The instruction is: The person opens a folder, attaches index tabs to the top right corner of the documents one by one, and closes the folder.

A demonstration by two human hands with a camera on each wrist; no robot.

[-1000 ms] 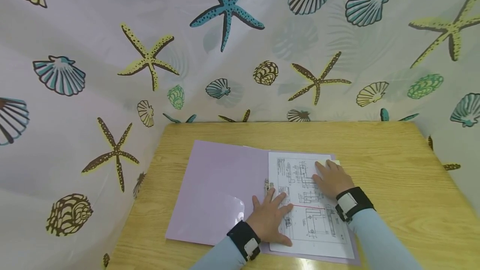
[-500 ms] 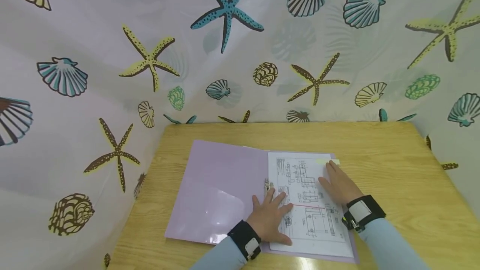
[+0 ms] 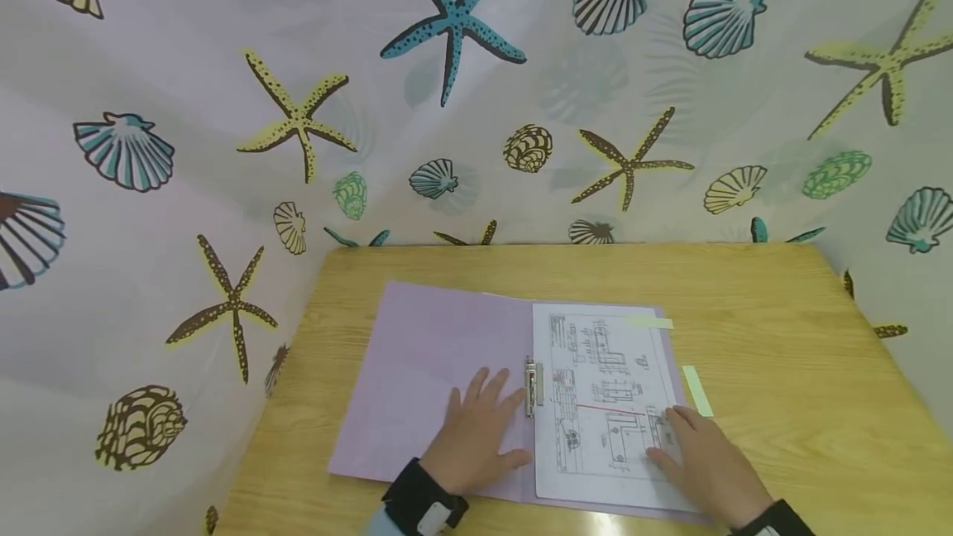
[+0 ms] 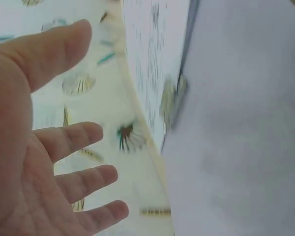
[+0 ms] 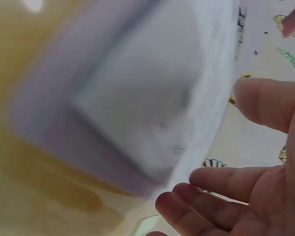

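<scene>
A lilac folder (image 3: 439, 346) lies spread on the table. On its right side is a stack of paper (image 3: 596, 478) printed with technical drawings, under a metal clip (image 3: 530, 387) at the spine. My left hand (image 3: 476, 437) is over the left cover, fingers spread and holding nothing; contact is unclear. At the sheets' lower right edge is my right hand (image 3: 707, 461), its fingers fairly straight, with nothing visibly gripped. A pale green strip (image 3: 651, 323) crosses the paper's upper right edge. Another pale strip (image 3: 697, 391) sticks out beside the folder's right edge.
The wooden table (image 3: 789, 313) extends behind and to the right of the folder. A curtain-like sheet (image 3: 491, 73) printed with starfish and shells hangs along the back and both sides.
My left hand has moved left off the paper to above the left cover, uncovering the clip. My right hand has slid down the right edge, and both pale strips now show fully.
</scene>
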